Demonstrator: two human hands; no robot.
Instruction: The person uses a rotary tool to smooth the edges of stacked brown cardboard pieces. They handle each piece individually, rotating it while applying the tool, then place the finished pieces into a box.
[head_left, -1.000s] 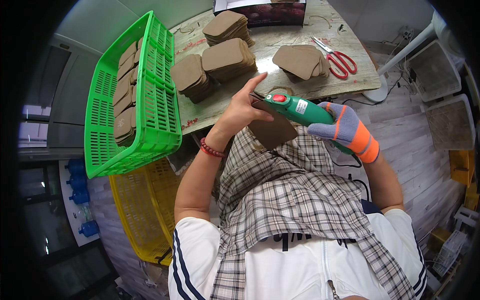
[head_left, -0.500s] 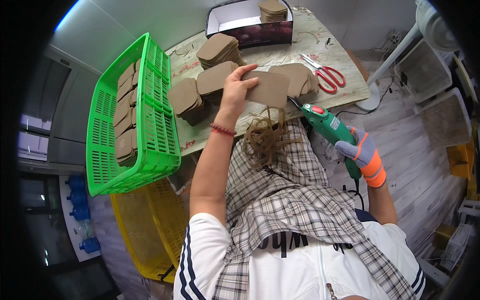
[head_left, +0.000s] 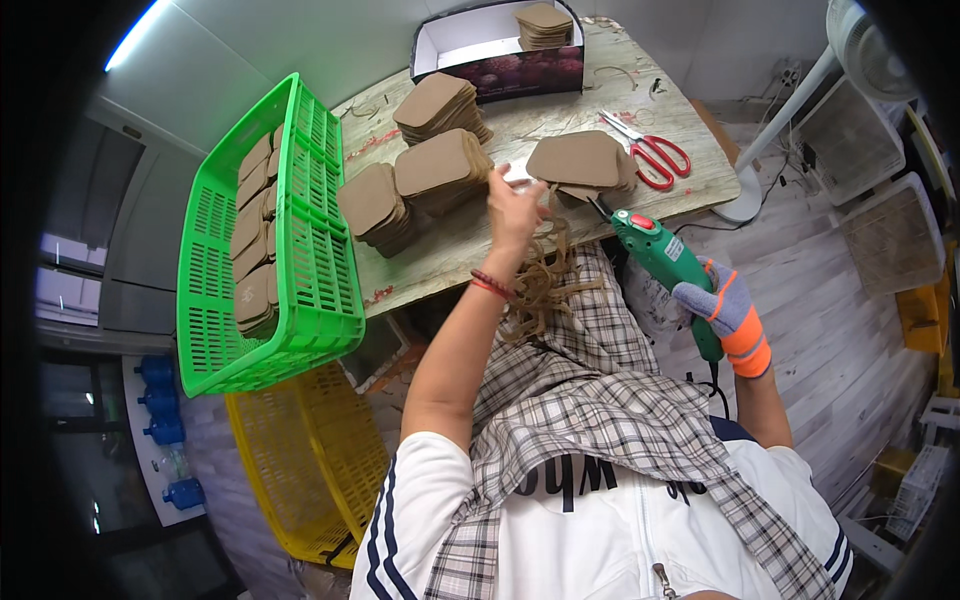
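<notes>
In my gloved right hand (head_left: 725, 312) is a green handheld electric cutter (head_left: 660, 250) with a red button, its dark tip pointing at the table's front edge. My bare left hand (head_left: 515, 208) is open, fingers apart, with nothing in it. It hovers between a middle stack of brown rounded pieces (head_left: 438, 165) and a right-hand stack of them (head_left: 577, 160), whose top piece lies a little askew. Under the left hand, a tangle of thin brown trimmings (head_left: 540, 290) hangs over the checked apron on my lap.
Red-handled scissors (head_left: 655, 158) lie right of the stacks. More brown stacks (head_left: 375, 208) stand at the left and back. An open box (head_left: 500, 65) sits at the far edge. A green crate (head_left: 320, 290) holds several stacks, with a yellow crate (head_left: 310, 460) below. A white fan (head_left: 865, 50) stands right.
My left hand has let go of the brown piece, which now lies on the right-hand stack. That hand has moved right and slightly nearer. The right hand and cutter have barely moved.
</notes>
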